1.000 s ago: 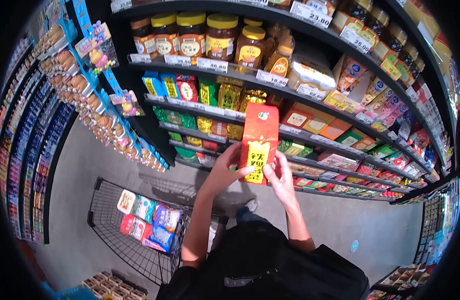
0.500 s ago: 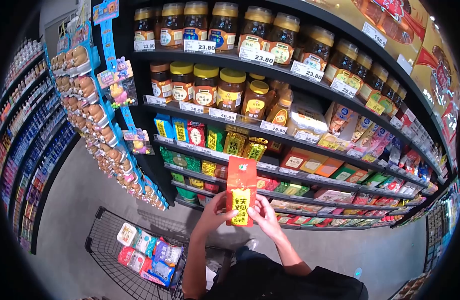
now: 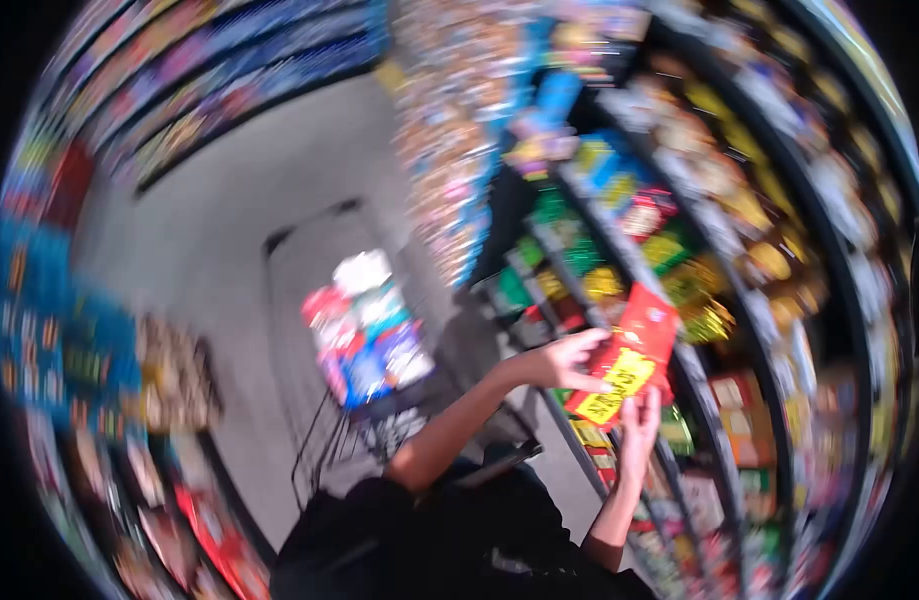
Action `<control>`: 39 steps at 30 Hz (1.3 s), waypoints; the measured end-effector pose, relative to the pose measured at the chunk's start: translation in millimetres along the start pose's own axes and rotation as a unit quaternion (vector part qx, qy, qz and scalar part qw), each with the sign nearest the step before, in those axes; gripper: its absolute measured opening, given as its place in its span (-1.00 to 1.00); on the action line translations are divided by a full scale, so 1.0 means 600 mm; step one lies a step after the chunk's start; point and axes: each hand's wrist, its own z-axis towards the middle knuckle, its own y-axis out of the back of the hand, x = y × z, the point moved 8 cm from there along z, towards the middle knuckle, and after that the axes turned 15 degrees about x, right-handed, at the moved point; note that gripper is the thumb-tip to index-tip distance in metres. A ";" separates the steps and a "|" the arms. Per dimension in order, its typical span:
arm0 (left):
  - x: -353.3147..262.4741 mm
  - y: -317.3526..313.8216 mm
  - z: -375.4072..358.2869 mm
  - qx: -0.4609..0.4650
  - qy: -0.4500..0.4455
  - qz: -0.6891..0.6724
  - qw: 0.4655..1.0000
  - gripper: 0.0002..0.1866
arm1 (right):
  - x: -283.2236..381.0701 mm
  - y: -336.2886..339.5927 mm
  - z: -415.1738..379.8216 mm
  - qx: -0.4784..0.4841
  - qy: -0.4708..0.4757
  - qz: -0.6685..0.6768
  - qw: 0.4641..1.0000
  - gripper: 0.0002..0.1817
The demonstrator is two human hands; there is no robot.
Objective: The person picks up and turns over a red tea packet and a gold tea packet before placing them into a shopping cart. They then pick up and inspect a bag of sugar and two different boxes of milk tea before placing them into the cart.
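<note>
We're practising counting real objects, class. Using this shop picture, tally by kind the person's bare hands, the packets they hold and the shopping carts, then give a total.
Bare hands (left hand and right hand): 2
Held red packet: 1
Shopping cart: 1
Total: 4
The goods in the cart are too blurred to count surely.

Shop. Long black shelves (image 3: 724, 235) full of small bright packs. Black wire shopping cart (image 3: 304, 330) on plain grey floor (image 3: 219, 250), shiny colorful bags (image 3: 374, 350) inside.
</note>
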 end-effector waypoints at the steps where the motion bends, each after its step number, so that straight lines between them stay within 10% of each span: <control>1: 0.006 0.010 -0.026 -0.021 0.025 0.021 0.999 -0.05 | -0.021 -0.007 0.007 0.035 -0.029 -0.009 0.999 -0.46; 4: 0.008 0.032 -0.118 -0.095 0.140 0.080 0.982 0.03 | -0.033 -0.079 0.019 0.118 -0.074 -0.035 0.990 -0.44; 7: 0.014 0.091 -0.212 -0.128 0.029 -0.009 0.991 -0.11 | -0.041 -0.196 0.056 0.227 -0.040 -0.111 0.967 -0.39; 15: 0.080 0.282 -0.636 -0.585 0.054 -0.042 0.808 -0.27 | -0.140 -0.472 0.056 0.456 -0.016 -0.181 0.871 -0.39; 23: 0.421 0.511 -0.860 -0.719 0.092 -0.019 0.689 -0.05 | -0.239 -0.550 -0.013 0.532 0.074 -0.317 0.781 -0.46; 26: 0.509 0.575 -0.887 -0.654 0.127 0.071 0.742 -0.16 | -0.241 -0.542 0.007 0.498 0.015 -0.307 0.811 -0.49; 27: 0.479 0.549 -0.832 -0.649 -0.058 -0.236 0.721 -0.20 | -0.248 -0.525 0.012 0.448 -0.009 -0.328 0.831 -0.49; 28: 0.480 0.562 -0.839 -0.644 0.146 0.098 0.744 -0.22 | -0.253 -0.526 0.008 0.457 0.001 -0.325 0.828 -0.51; 39: 0.421 0.543 -0.623 -0.427 0.319 0.376 0.758 -0.33 | -0.279 -0.517 -0.007 0.457 -0.012 -0.320 0.830 -0.68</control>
